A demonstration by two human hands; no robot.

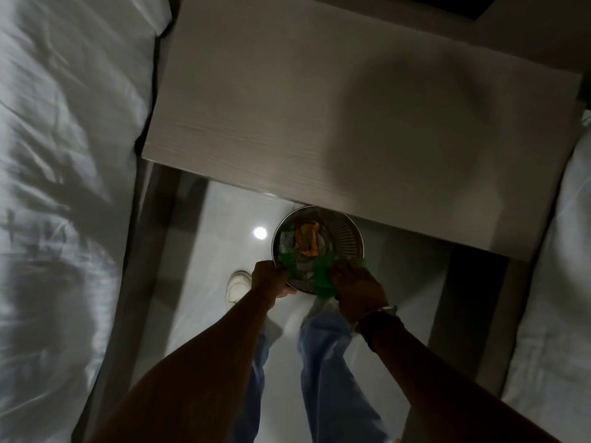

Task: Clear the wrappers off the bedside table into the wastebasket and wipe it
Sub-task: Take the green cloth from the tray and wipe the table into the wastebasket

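Fingers of the left hand (pixel 270 279) are being curled over the rim of the wastebasket (pixel 345 231) at about its 8 o'clock point, gripping it. Fingers of the right hand (pixel 356 284) are being closed around a green cloth (pixel 323 279), bunched against the rim at about 5 o'clock; whether the rim itself is also being pinched there cannot be told.

The wastebasket (round, ribbed, seemingly metal) is being held just below the near edge of the bedside table (pixel 319 107), at 12 o'clock from the hands. Wrappers are lying inside it: an orange wrapper (pixel 307 238) near the centre, a paler green one (pixel 286 243) at its 9 o'clock.

Handling, as judged: the basket is probably light and stiff, its rim smooth and liable to slip, so a two-point hold on opposite sides is being favoured. The cloth is soft and limp, best gathered in the palm. The wrappers are featherweight and crinkly.

The table top is showing bare; wiping appears to be outstanding.
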